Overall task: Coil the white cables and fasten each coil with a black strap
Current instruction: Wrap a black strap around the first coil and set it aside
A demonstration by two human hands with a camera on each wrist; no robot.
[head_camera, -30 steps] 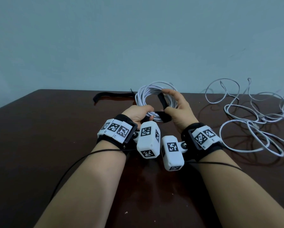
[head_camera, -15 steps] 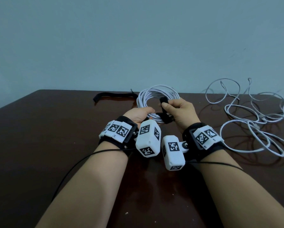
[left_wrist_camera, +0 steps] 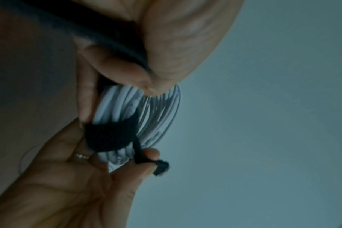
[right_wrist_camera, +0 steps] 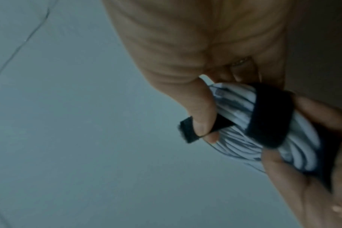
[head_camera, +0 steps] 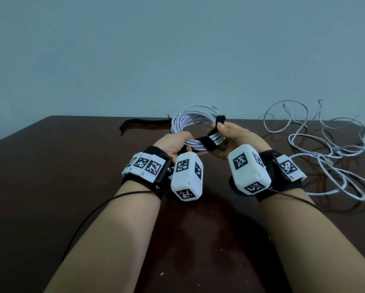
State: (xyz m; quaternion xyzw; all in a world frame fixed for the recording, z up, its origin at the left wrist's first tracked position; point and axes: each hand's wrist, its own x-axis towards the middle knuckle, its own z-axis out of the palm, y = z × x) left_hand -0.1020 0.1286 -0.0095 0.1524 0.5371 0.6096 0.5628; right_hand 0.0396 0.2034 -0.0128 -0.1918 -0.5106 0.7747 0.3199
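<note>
The coil of thin white round cable (head_camera: 195,125) is up off the dark brown wooden table (head_camera: 50,187), held between my two hands in front of me. A black fabric strap (head_camera: 207,142) is wrapped once around the near side of the coil's bundled strands. My right hand (head_camera: 236,138) pinches the strap's free end between thumb and forefinger, and the tip of that end sticks up past my thumb; the other fingers of that hand curl under the coil beside the wrap. My left hand (head_camera: 175,143) grips the coil just left of the wrap, thumb on top and fingers curled beneath, with another stretch of the strap running under my thumb in the left wrist view.

Behind the coil a second black fabric strap (head_camera: 143,123) lies flat near the table's far edge. To the right, well apart from my hands, a loose tangle of white cable (head_camera: 325,153) sprawls across the table.
</note>
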